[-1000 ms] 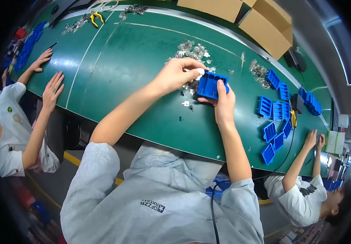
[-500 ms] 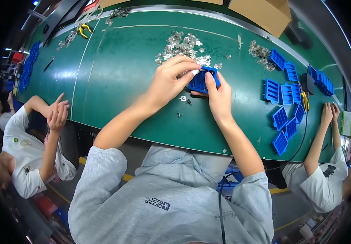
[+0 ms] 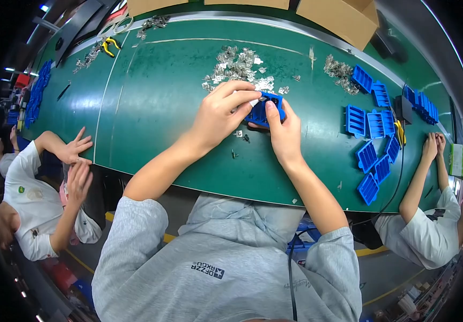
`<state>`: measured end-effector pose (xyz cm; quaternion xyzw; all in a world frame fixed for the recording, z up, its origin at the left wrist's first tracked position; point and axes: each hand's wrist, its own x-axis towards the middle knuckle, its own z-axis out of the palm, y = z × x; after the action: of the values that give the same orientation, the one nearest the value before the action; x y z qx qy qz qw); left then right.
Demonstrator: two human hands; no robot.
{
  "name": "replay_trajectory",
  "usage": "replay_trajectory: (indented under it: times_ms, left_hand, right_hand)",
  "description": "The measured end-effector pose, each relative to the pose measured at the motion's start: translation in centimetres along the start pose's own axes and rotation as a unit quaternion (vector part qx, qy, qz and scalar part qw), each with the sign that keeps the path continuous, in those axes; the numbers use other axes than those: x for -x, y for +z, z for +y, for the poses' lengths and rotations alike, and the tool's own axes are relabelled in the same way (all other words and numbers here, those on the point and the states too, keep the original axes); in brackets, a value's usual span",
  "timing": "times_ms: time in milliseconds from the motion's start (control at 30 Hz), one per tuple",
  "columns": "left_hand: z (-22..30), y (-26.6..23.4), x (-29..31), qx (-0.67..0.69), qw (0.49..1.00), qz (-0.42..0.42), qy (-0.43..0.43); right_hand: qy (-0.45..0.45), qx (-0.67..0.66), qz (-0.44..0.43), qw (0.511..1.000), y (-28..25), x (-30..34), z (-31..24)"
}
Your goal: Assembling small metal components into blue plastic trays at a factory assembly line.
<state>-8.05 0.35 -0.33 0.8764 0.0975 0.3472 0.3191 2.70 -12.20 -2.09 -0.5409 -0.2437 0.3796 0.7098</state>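
Just below a pile of small metal clips (image 3: 236,63), I hold a blue plastic tray with slots (image 3: 256,116) over the green bench. My right hand (image 3: 285,131) grips it from the right, thumb across its top face. My left hand (image 3: 220,115) is closed in a pinch at the tray's upper left edge. Something white (image 3: 254,102) shows at those fingertips. Whatever they pinch is too small and covered to make out. Several small metal parts (image 3: 235,154) lie on the bench below the tray.
More blue trays (image 3: 367,155) lie to the right, beside another heap of metal clips (image 3: 339,70). Yellow-handled pliers (image 3: 111,46) rest at the far left. A black cable (image 3: 401,172) crosses the right side. Co-workers sit on both sides; cardboard boxes (image 3: 344,19) stand behind.
Both my hands and the tray have shifted slightly left in the picture. The left fingers stay at the tray's upper edge. The left co-worker's hands have moved lower and apart.
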Motion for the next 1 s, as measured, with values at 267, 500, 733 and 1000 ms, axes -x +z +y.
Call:
replay_trajectory:
  times_ms: [267,500,733,1000]
  left_hand:
    - [-0.1,-0.7,-0.6,0.170,0.972,-0.048,-0.158]
    - [-0.8,-2.6,-0.9,0.344,0.863,-0.174,-0.326]
    - [-0.7,-2.0,-0.4,0.085,0.987,-0.067,-0.117]
    - [-0.3,-1.0,-0.1,0.056,0.995,-0.013,-0.077]
  right_hand:
    - [-0.057,0.086,-0.017,0.995,0.0,0.4,0.7]
    - [-0.132,0.145,-0.044,0.980,-0.3,0.4,0.9]
    - [0.053,-0.013,-0.078,0.995,-0.2,0.0,-0.2]
    - [0.104,-0.082,-0.088,0.987,-0.2,0.1,-1.2]
